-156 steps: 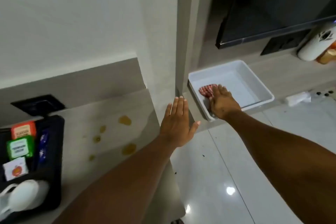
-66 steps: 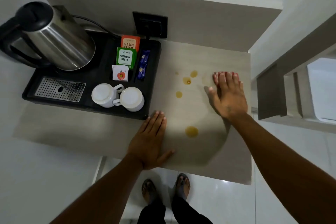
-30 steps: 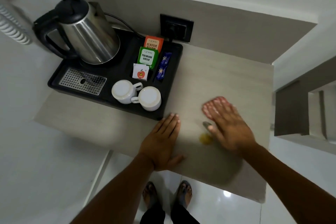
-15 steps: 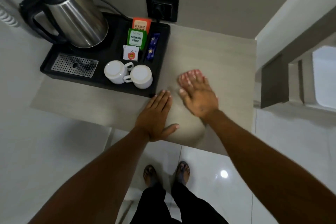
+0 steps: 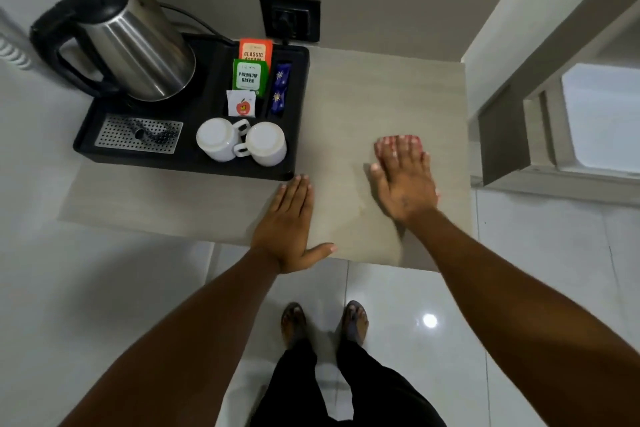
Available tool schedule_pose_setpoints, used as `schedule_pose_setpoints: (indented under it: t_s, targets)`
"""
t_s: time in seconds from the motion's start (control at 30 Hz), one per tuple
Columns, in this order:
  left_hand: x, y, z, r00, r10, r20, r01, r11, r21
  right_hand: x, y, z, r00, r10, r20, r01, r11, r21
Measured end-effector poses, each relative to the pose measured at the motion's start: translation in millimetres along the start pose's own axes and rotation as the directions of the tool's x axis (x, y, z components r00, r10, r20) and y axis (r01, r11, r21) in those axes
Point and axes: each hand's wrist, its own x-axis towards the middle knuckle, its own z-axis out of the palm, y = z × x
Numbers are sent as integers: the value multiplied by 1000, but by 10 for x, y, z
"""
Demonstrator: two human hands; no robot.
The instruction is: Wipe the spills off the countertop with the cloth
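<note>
My right hand (image 5: 403, 184) lies flat, fingers spread, pressing a red-and-white checked cloth (image 5: 417, 143) onto the right half of the pale wood-grain countertop (image 5: 363, 90). Only the cloth's far edge shows past my fingertips. No yellow spill marks are visible on the counter; a faint damp sheen (image 5: 358, 210) lies between my hands. My left hand (image 5: 289, 222) rests flat and empty on the counter's front edge, just off the corner of the black tray (image 5: 194, 168).
The tray holds a steel kettle (image 5: 135, 42), two upturned white cups (image 5: 242, 142) and tea sachets (image 5: 251, 74). A wall socket (image 5: 290, 17) sits behind. A wall bounds the counter's right side, with a white bin (image 5: 602, 121) beyond. Glossy floor tiles lie below.
The yellow spots seen earlier are gone from the counter. In the last half second my right hand slid the cloth rightward, away from my left hand, which stayed put.
</note>
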Motion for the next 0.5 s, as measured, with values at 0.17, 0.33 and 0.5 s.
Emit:
schedule_pose_setpoints:
  t_s: [0.17,0.33,0.5]
  targets:
    - [-59,-153,-44,993,95,69,-98,994,49,-740,-763,451,990,-138,34,139,990,-2]
    - [-77,-231,-51,989,125,85,-132,987,89,-1207,-124,340,999,53,6,-53,999,3]
    - [-29,-247,-48,986,116,117,-132,982,138,-742,417,31,966,258,-25,-257,966,37]
